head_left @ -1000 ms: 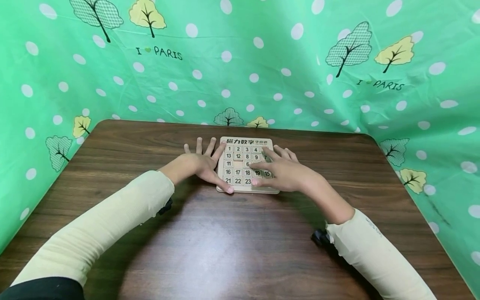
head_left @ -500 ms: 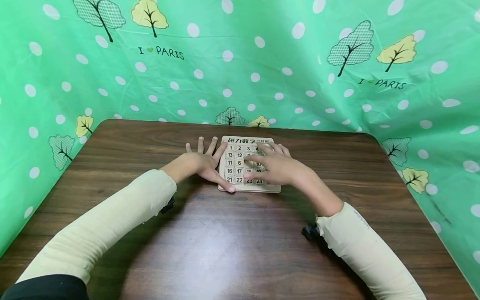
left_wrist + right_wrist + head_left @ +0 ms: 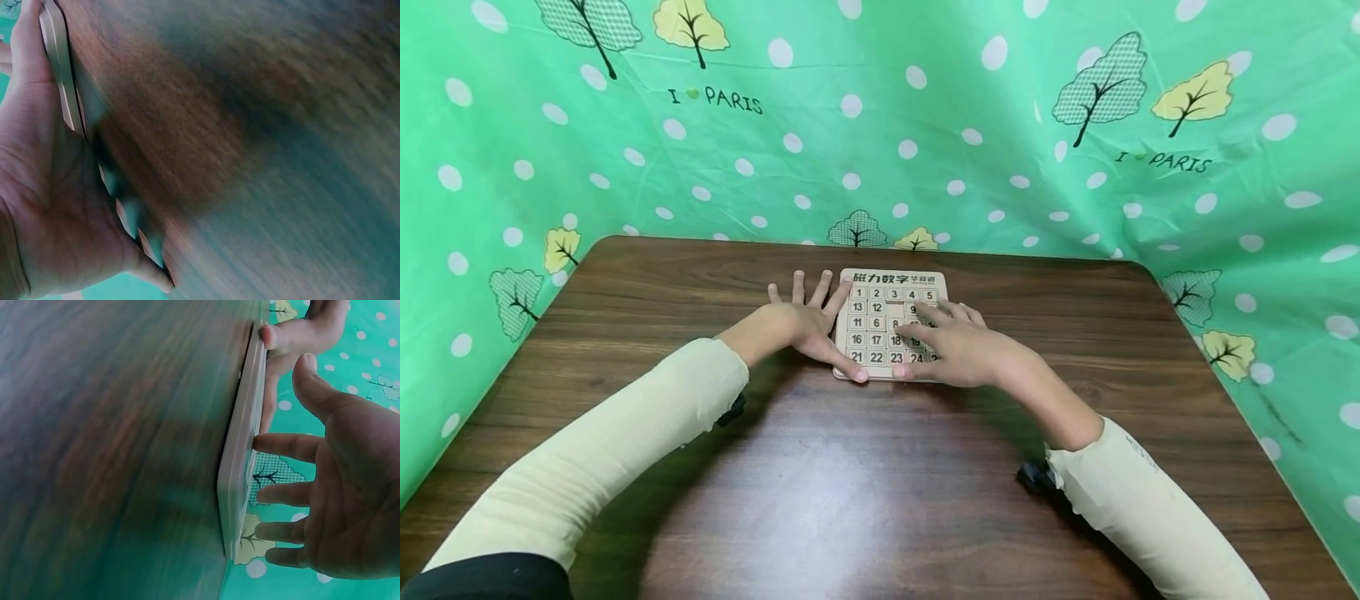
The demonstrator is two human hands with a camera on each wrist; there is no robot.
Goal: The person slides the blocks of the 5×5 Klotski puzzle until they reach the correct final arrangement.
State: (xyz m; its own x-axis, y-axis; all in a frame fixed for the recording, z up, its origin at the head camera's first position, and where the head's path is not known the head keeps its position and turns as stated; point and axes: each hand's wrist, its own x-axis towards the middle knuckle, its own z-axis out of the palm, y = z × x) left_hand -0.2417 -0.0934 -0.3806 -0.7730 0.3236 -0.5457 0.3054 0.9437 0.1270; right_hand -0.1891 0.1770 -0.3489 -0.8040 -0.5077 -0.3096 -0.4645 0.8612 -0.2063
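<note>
A pale wooden sliding number puzzle (image 3: 882, 278) lies flat on the table, with black Chinese lettering above its square number tiles. My left hand (image 3: 797, 327) is spread at its left side, thumb on the lower left corner and index finger along the upper left edge. My right hand (image 3: 973, 350) hovers over the right part, covering several tiles. Its index fingertip touches the 8 tile (image 3: 895, 323); a vacant slot (image 3: 895, 308) shows just above. In the right wrist view, the index finger (image 3: 290, 447) meets the board's face, while the thumb and other fingers stand apart from it.
The puzzle sits near the far edge of a dark brown wooden table (image 3: 775, 500). Behind and beside the table hangs a green curtain (image 3: 880, 100) with white dots and printed trees. Pale sleeves (image 3: 625, 433) cover both forearms.
The 6 tile has slid left into the former gap, then the 8 tile has come down one row, leaving a gap above it. My right hand shifted left, then back right; the left stays put.
</note>
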